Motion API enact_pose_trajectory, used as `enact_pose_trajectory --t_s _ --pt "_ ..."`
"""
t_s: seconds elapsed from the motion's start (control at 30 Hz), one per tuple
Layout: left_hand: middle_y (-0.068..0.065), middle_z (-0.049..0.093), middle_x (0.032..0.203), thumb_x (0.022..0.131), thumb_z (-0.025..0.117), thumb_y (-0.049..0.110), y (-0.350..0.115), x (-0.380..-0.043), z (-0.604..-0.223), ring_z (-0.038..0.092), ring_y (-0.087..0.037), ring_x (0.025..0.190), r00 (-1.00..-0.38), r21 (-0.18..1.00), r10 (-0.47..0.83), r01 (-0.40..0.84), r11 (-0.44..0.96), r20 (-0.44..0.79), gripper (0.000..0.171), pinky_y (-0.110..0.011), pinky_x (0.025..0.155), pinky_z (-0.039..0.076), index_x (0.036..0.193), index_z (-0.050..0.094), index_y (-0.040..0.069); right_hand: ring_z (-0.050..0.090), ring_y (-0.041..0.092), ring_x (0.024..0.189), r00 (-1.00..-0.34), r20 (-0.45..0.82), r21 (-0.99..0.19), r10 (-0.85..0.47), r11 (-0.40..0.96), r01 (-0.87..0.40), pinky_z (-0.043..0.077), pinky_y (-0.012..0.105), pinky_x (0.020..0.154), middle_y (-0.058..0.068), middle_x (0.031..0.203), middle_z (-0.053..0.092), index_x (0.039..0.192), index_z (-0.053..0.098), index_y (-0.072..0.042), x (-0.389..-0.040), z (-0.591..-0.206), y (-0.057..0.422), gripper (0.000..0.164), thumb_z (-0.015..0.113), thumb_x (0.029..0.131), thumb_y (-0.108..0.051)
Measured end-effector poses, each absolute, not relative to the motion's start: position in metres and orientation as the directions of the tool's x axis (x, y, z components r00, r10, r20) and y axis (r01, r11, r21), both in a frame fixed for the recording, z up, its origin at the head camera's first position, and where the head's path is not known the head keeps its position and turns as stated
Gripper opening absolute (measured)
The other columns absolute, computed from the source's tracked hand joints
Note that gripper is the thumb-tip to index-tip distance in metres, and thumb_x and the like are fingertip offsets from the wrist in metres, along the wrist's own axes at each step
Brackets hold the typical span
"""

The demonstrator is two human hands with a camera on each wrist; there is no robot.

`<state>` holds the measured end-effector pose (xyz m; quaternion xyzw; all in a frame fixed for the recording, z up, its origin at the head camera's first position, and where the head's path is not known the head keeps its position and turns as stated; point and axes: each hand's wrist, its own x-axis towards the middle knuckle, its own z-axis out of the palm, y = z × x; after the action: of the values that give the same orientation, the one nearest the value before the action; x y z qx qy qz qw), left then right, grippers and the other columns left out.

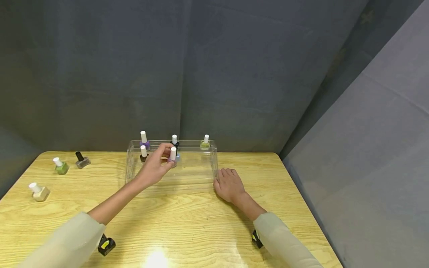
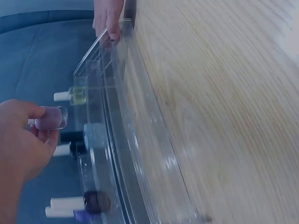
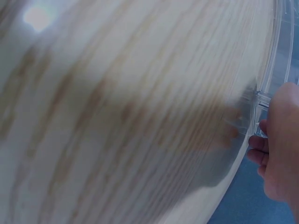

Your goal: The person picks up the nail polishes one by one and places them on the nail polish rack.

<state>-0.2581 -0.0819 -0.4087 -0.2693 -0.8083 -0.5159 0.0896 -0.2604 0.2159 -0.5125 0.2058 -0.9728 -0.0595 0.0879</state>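
Observation:
My left hand (image 1: 152,169) pinches a mauve nail polish bottle (image 2: 50,118) by its white cap, over the front of a clear acrylic rack (image 1: 197,173). At the rack's right end, my right hand (image 1: 229,186) grips the corner with thumb and fingers. Along the rack's back tier stand a purple nail polish (image 1: 144,143), a dark one (image 1: 174,140) and a yellow-green one (image 1: 205,145). Lower down are a dark brown nail polish (image 1: 143,154) and, partly behind the left hand in the head view, a light blue one (image 2: 95,135) with a black cap.
Left of the rack, a green nail polish (image 1: 62,168), a grey one (image 1: 82,162) with a black cap and a cream one (image 1: 41,194) stand on the wooden table (image 1: 187,227). A dark curtain (image 1: 234,74) hangs behind, and a grey panel (image 1: 375,160) borders the right side.

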Motion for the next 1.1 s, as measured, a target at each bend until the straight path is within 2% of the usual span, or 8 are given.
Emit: enact_pose_trajectory --t_s 0.2,0.43,0.8,1.1 --pt "-0.008 0.058 0.1 0.083 0.062 -0.004 -0.053 -0.271 -0.417 0.056 -0.019 0.091 -0.833 0.771 0.368 0.535 0.345 0.413 0.042 -0.033 0.081 0.048 0.119 0.044 0.009 0.043 0.024 0.088 -0.908 0.136 0.134 -0.396 0.916 -0.379 0.03 0.041 0.086 0.004 0.084 0.042 0.091 0.043 -0.011 -0.26 -0.514 0.219 0.033 0.022 0.097 -0.036" --pt "-0.007 0.057 0.098 0.083 0.063 -0.003 -0.027 -0.285 -0.424 0.056 -0.018 0.09 -0.817 0.757 0.389 0.557 0.341 0.426 0.042 -0.031 0.081 0.048 0.118 0.044 0.01 0.045 0.027 0.092 -0.912 0.142 0.126 -0.386 0.921 -0.37 0.031 0.043 0.087 0.005 0.087 0.045 0.093 0.044 -0.011 -0.259 -0.513 0.219 0.032 0.024 0.097 -0.036" --pt "-0.007 0.057 0.1 0.082 0.062 -0.005 0.01 -0.3 -0.431 0.056 -0.018 0.092 -0.825 0.768 0.328 0.556 0.32 0.46 0.043 -0.031 0.082 0.047 0.119 0.044 0.007 0.046 0.027 0.097 -0.913 0.155 0.146 -0.377 0.923 -0.357 0.031 0.043 0.089 0.006 0.093 0.049 0.098 0.047 -0.009 -0.26 -0.514 0.218 0.037 0.023 0.097 -0.037" --pt "-0.005 0.056 0.102 0.086 0.06 0.0 0.02 -0.308 -0.436 0.055 -0.016 0.095 -0.868 0.793 0.277 0.491 0.361 0.412 0.041 -0.03 0.087 0.045 0.122 0.043 0.009 0.046 0.026 0.097 -0.915 0.146 0.133 -0.377 0.924 -0.36 0.031 0.042 0.089 0.005 0.093 0.049 0.101 0.048 -0.009 -0.261 -0.515 0.214 0.037 0.024 0.097 -0.037"
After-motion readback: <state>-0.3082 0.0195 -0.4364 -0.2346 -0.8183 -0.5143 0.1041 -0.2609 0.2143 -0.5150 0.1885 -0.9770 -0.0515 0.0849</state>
